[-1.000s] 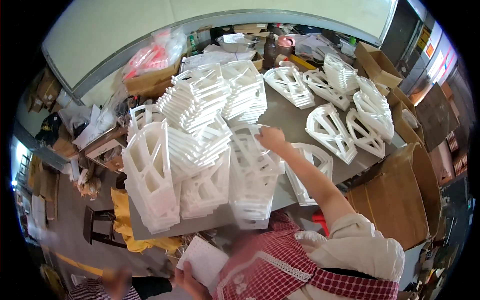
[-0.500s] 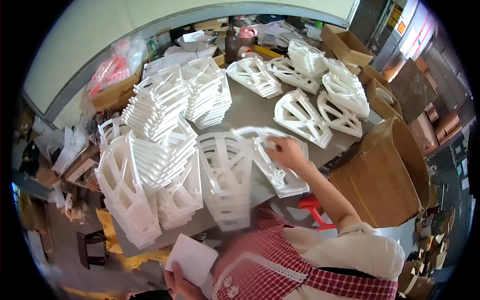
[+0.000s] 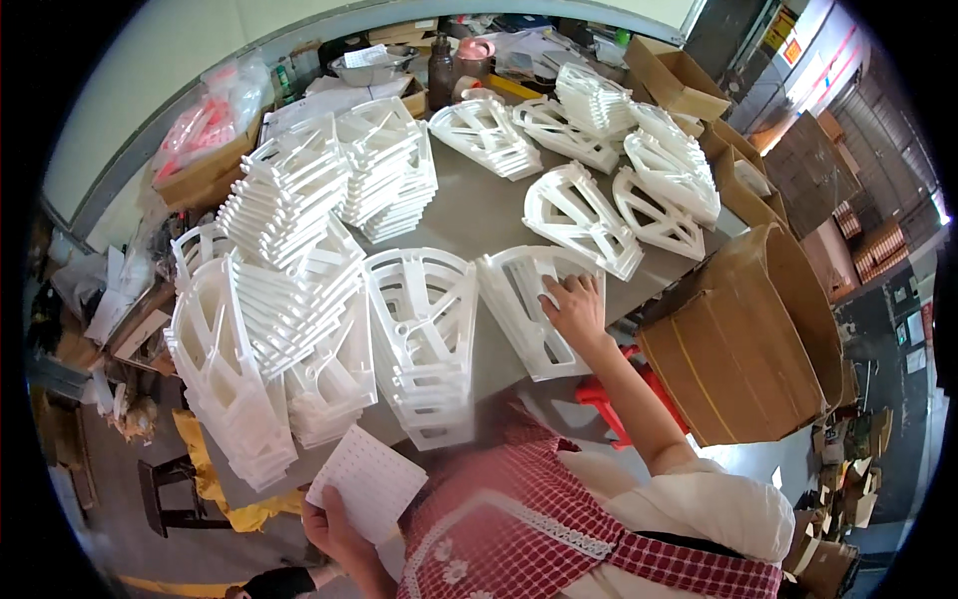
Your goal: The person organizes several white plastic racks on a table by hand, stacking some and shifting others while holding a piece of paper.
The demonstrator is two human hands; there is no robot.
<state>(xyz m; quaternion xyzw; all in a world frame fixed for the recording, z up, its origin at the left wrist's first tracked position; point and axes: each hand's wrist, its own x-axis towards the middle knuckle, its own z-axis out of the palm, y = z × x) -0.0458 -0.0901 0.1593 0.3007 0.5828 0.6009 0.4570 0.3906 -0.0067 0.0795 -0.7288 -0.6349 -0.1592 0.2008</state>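
My left hand (image 3: 337,529), low in front of me, pinches a white sheet (image 3: 371,481) by its left edge; rows of small marks cover the sheet. My right hand (image 3: 579,311) rests with spread, slightly bent fingers on a white plastic fan-shaped frame (image 3: 529,304) at the table's near edge. Its fingertips touch the frame's upper right side; whether something small lies under them is hidden. Just left of that frame is a stack of similar frames (image 3: 421,339), fanned toward me. Taller stacks of frames (image 3: 284,200) crowd the left side of the table.
More white frames (image 3: 579,215) lie at the far right of the grey table (image 3: 469,215). A large open cardboard box (image 3: 738,344) stands at the right, by a red stool (image 3: 607,404). A dark bottle (image 3: 440,72) and a pink-lidded jar (image 3: 474,60) are at the back.
The frame under my right hand was blurred and raised at its top; now it lies flat and my fingers have spread on it. My left hand still holds the sheet. The whole view has shifted slightly.
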